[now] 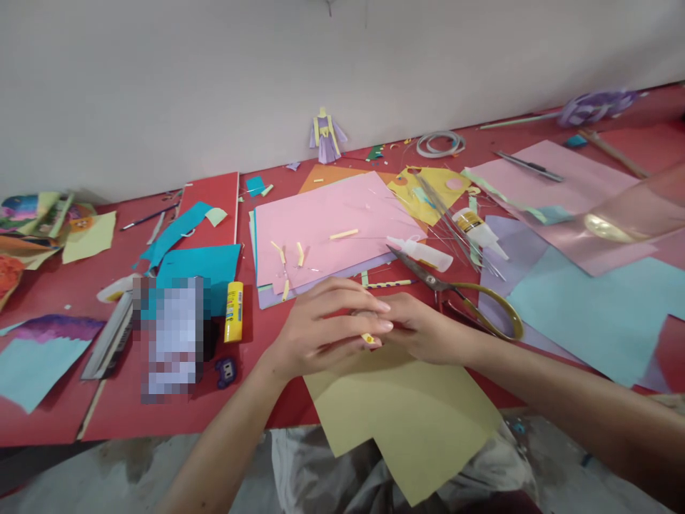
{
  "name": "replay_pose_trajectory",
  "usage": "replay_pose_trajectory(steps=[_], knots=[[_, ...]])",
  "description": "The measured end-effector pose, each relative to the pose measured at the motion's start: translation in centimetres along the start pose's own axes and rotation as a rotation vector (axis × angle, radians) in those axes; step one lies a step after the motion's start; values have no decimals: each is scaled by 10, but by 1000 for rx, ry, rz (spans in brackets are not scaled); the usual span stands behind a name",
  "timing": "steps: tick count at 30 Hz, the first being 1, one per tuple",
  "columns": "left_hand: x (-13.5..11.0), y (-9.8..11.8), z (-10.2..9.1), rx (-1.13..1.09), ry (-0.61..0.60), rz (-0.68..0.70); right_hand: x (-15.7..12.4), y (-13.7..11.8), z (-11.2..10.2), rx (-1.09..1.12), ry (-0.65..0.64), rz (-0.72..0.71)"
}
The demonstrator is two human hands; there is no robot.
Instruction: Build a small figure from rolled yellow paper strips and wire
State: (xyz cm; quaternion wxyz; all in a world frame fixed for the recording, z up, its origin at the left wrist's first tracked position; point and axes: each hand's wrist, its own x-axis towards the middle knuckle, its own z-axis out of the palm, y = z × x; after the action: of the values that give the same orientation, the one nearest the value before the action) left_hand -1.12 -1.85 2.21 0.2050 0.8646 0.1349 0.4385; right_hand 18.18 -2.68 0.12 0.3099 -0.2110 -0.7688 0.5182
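My left hand (321, 325) and my right hand (422, 328) meet above a yellow-green paper sheet (412, 421) at the table's front edge. The fingers of both are curled together around a small yellow paper piece (368, 338), which peeks out between the fingertips. Just behind the hands lie scissors with olive handles (465, 300) and a white glue bottle (422, 253). A pink sheet (326, 228) with several small yellow strips lies beyond them.
A yellow glue stick (234, 310) and a blurred object (171, 335) lie left of my hands. Teal papers (198, 264), thin wires (454, 221), a second glue bottle (479, 228), a light blue sheet (599, 307) and a paper doll (326, 135) by the wall cover the red table (133, 414).
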Motion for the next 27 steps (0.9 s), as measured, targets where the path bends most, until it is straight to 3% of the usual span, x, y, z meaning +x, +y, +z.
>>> replay_pose_trajectory(steps=[9, 13, 15, 16, 19, 21, 23, 27], knots=[[1, 2, 2, -120, 62, -104, -1, 0, 1, -8, -29, 71], [-6, -4, -4, -292, 261, -373, 1, -7, 2, -19, 44, 196], [-10, -10, -13, -187, 382, -556, 1, -8, 1, -41, 99, 255], [-13, -13, -18, -43, 387, -655, 1, -8, 1, -44, 127, 286], [-20, -25, -31, 492, 199, -802, 0, -3, 0, -37, 224, 344], [-25, -31, -35, 711, 80, -865, -1, 1, -1, -28, 281, 374], [-29, -35, -36, 802, 11, -914, -2, 4, -2, -23, 328, 387], [-33, -38, -37, 703, -45, -1041, -1, 4, -3, -59, 342, 343]])
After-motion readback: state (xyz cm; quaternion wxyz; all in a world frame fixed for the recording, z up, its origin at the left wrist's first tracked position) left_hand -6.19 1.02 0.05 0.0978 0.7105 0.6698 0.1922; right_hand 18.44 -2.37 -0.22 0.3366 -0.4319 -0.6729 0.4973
